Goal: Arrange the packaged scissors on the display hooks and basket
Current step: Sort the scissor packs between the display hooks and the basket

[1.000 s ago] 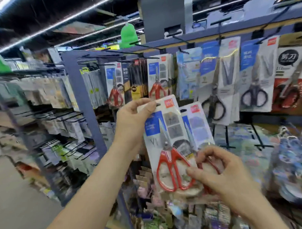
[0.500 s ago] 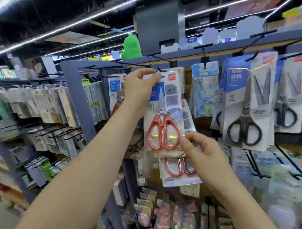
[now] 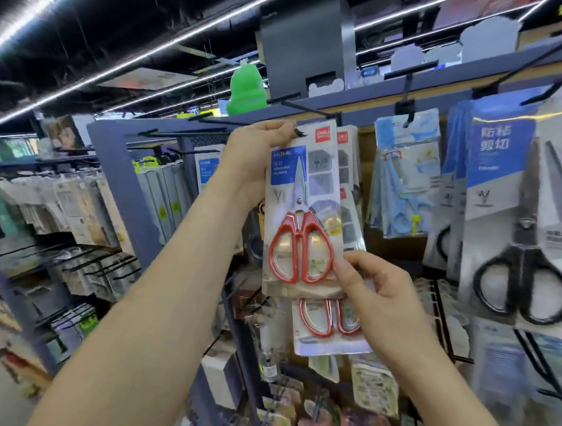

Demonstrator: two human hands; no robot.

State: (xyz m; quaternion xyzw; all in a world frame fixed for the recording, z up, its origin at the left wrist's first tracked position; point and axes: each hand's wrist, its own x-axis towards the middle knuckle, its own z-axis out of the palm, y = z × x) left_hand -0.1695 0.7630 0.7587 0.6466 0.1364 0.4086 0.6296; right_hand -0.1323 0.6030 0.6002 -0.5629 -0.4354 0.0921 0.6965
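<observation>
Two packs of red-handled scissors are being held up against the display rack. The left hand (image 3: 255,156) is pinching the top edge of the front pack (image 3: 302,212), its grip closed on the card just beside a black hook tip (image 3: 300,132) that is showing at the pack's upper edge; whether the hang hole is sitting over the hook I cannot tell. The right hand (image 3: 381,292) is pinching that pack's lower right corner, its grip tight beside the red handles, with curled fingers lying across the second pack (image 3: 325,326). The second pack is sitting lower and behind, only its handles and bottom edge showing. More matching packs (image 3: 346,166) are hanging directly behind the front one. Further right, a blue scissors pack (image 3: 403,183) and a black-handled scissors pack (image 3: 523,268) are hanging from their own hooks, well apart from both hands.
</observation>
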